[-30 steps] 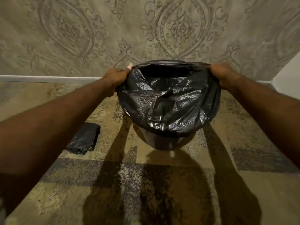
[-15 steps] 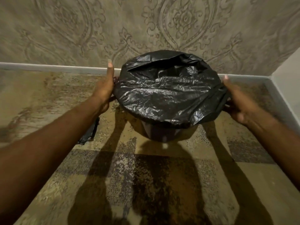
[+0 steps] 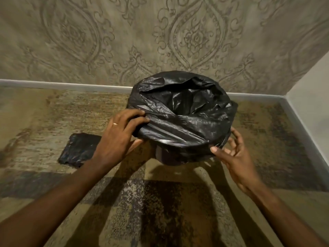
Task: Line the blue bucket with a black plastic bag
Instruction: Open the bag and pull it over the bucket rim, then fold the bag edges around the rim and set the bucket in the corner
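A black plastic bag (image 3: 179, 125) is draped over the mouth of the bucket (image 3: 165, 157) and folded down over its rim; its middle sags into the bucket. Only a small dark strip of the bucket's side shows below the bag. My left hand (image 3: 121, 138) grips the bag's folded edge at the near left of the rim, fingers on top and thumb underneath. At the near right, my right hand (image 3: 233, 157) has its fingers spread, with the thumb tip touching the bag's lower edge.
The bucket stands on a patterned rug (image 3: 160, 211) close to a wallpapered wall (image 3: 160, 36) with a pale baseboard (image 3: 62, 84). A folded stack of black bags (image 3: 78, 148) lies on the rug to the left. A second wall (image 3: 311, 90) closes the right corner.
Both hands came from the bucket's sides round to its near edge. The bag, stretched flat across the top before, now sags inward at the middle. The view has tilted down and closer.
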Demonstrator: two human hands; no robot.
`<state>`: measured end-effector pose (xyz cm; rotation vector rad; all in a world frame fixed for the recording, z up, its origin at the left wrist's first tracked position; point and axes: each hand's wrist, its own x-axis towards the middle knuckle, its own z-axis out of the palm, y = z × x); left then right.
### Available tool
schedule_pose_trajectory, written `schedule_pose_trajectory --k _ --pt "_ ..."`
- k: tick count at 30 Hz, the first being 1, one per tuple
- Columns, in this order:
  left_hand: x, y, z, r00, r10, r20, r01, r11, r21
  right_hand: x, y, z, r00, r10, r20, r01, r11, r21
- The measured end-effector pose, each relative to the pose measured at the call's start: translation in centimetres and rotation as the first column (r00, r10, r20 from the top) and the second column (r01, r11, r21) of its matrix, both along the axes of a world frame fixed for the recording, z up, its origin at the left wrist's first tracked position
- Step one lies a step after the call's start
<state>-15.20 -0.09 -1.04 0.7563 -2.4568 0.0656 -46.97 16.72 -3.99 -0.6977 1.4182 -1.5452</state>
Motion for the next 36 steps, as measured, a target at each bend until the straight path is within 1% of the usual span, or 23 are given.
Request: schedule_pose_trajectory --k 4,6,8,11,14,17,19,21,22,24,26,27,28,29,30,32,33,34,35,36 --pt "-0.5 0.4 -0.9 0.998 0.032 -0.046 -0.033 0.999 -0.011 1.4 -0.4 -1.2 0.968 -0.139 -0.208 0.133 0.990 -0.041" --pt "-0.1 0.5 -1.1 0.999 0.010 -0.053 -0.011 1.000 -0.018 2.0 -0.4 -1.4 0.925 -0.161 -0.343 0.160 0.987 -0.032" --pt "0.5 0.8 -1.1 0.999 -0.022 -0.025 0.021 0.998 -0.055 2.7 0.1 -1.4 0.876 -0.158 -0.457 0.168 0.986 -0.019" --pt "1.5 1.1 -0.9 0.998 -0.064 0.028 0.068 0.983 -0.168 3.0 1.0 -1.9 0.845 -0.167 -0.509 0.174 0.984 -0.034" --pt "2.2 0.9 -0.5 0.996 -0.076 0.051 0.086 0.968 -0.235 2.9 1.4 -2.4 0.860 -0.179 -0.477 0.194 0.981 -0.018" --pt "2.6 0.9 -0.8 0.991 -0.057 0.121 0.088 0.961 -0.261 2.9 1.8 -3.7 0.919 -0.134 -0.370 0.149 0.989 0.011" --pt "2.8 1.0 -1.1 0.983 -0.062 0.175 0.103 0.966 -0.238 2.8 1.9 -4.0 0.961 -0.046 -0.273 0.069 0.995 0.072" --pt "2.9 1.1 -1.2 0.975 -0.064 0.215 0.109 0.972 -0.206 2.0 2.1 -3.5 0.969 0.041 -0.245 -0.003 0.988 0.155" --pt "3.1 1.0 -1.1 0.974 -0.055 0.220 0.098 0.977 -0.189 1.3 2.3 -3.2 0.969 0.057 -0.240 -0.013 0.983 0.181" --pt "3.7 0.6 -0.5 0.982 -0.027 0.185 0.049 0.992 -0.112 -0.3 3.0 -2.0 0.982 -0.012 -0.191 0.051 0.979 0.198" --pt "4.2 0.0 0.7 0.994 -0.019 0.105 0.018 1.000 0.012 -2.4 3.3 -0.2 0.971 -0.116 -0.210 0.153 0.974 0.167" --pt "4.2 -0.2 1.4 0.997 -0.040 0.065 0.037 0.998 0.041 -3.5 3.2 1.1 0.955 -0.142 -0.260 0.181 0.974 0.133" --pt "3.8 -0.3 2.2 0.997 -0.073 0.038 0.071 0.996 0.052 -4.4 2.9 2.6 0.942 -0.136 -0.306 0.172 0.981 0.093" --pt "3.1 -0.4 3.0 0.994 -0.104 0.031 0.101 0.992 0.075 -5.2 2.5 3.9 0.935 -0.097 -0.342 0.130 0.989 0.074" --pt "2.1 -0.4 3.7 0.992 -0.120 0.043 0.114 0.986 0.119 -5.7 2.0 5.1 0.929 -0.027 -0.369 0.068 0.993 0.096" --pt "0.3 -0.3 4.6 0.986 -0.120 0.112 0.093 0.972 0.215 -5.3 0.9 6.5 0.917 0.145 -0.371 -0.065 0.974 0.219" --pt "-0.4 -0.3 4.7 0.986 -0.111 0.125 0.075 0.962 0.262 -4.8 0.6 6.7 0.923 0.176 -0.341 -0.087 0.962 0.260" --pt "-1.1 -0.3 4.7 0.992 -0.093 0.083 0.062 0.946 0.318 -4.3 0.2 6.8 0.949 0.142 -0.282 -0.066 0.962 0.264" --pt "-1.6 -0.5 4.6 0.998 -0.057 -0.015 0.058 0.923 0.380 -3.8 -0.1 6.8 0.984 0.058 -0.170 -0.014 0.968 0.249" --pt "-2.0 -0.8 4.5 0.991 0.007 -0.136 0.052 0.904 0.425 -3.1 -0.5 7.0 0.999 -0.038 -0.007 0.039 0.971 0.234"
